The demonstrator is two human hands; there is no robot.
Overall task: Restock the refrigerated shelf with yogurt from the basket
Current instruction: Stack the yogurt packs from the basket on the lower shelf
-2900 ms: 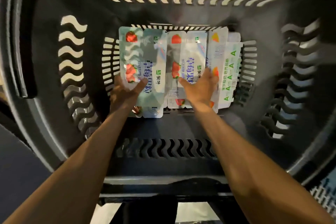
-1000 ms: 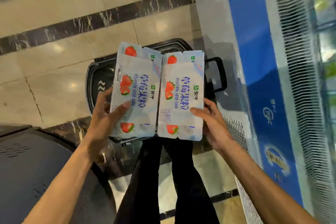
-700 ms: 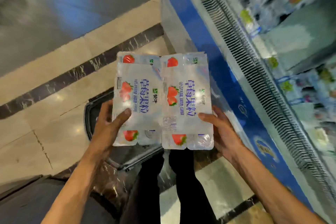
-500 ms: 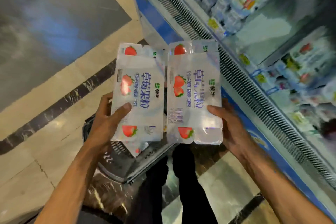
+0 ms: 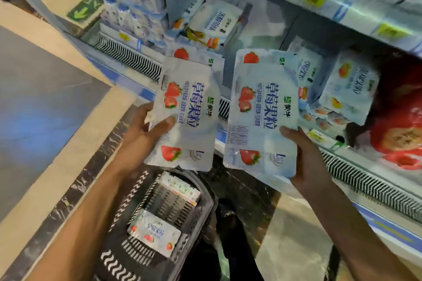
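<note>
My left hand point(image 5: 146, 137) grips a white strawberry yogurt multipack point(image 5: 189, 112) by its lower left edge. My right hand point(image 5: 306, 159) holds a second, identical strawberry yogurt pack point(image 5: 262, 112) by its lower right corner. Both packs are upright, side by side with a small gap, in front of the refrigerated shelf point(image 5: 262, 29). Below them on the floor stands the black basket point(image 5: 114, 264), with a strawberry pack point(image 5: 153, 232) and another pack point(image 5: 180, 189) lying inside.
The shelf holds stacked yogurt packs point(image 5: 214, 23) at the back left, peach packs point(image 5: 351, 89) and a red package point(image 5: 402, 125) at the right. A grille point(image 5: 370, 187) runs along the cooler's front edge. My dark trouser legs stand beside the basket on the tiled floor point(image 5: 45, 166).
Both hands lifted the two strawberry packs out of the basket and up toward the shelf. The packs have drawn slightly apart, and my view has turned from the basket to the cooler.
</note>
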